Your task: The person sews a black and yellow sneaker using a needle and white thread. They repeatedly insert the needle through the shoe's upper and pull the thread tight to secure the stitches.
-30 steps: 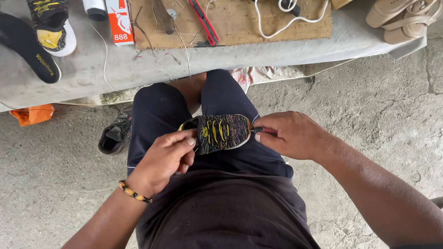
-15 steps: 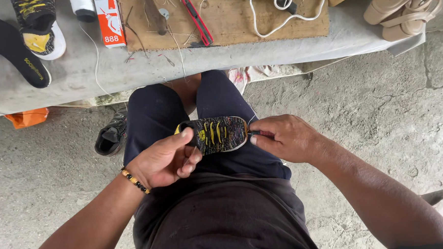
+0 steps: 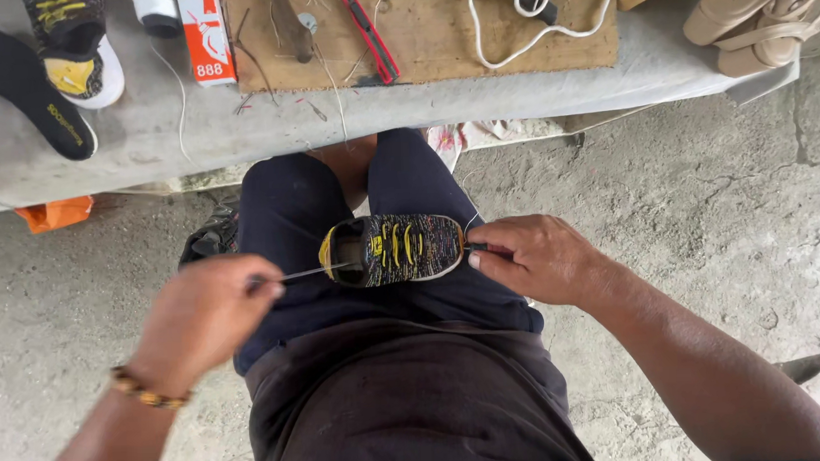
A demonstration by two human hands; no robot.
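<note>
Your left hand had drawn away from the small shoe on your lap, fingers pinched on a thin needle now reaching its heel opening; a stitch seemed under way. Your right hand pinched the toe. On the surface lay 1 matching shoe, 1 insole and 2 tan sandals.

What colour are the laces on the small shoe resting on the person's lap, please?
Yellow laces on the dark multicoloured knit shoe, seen best in the head view.
</note>
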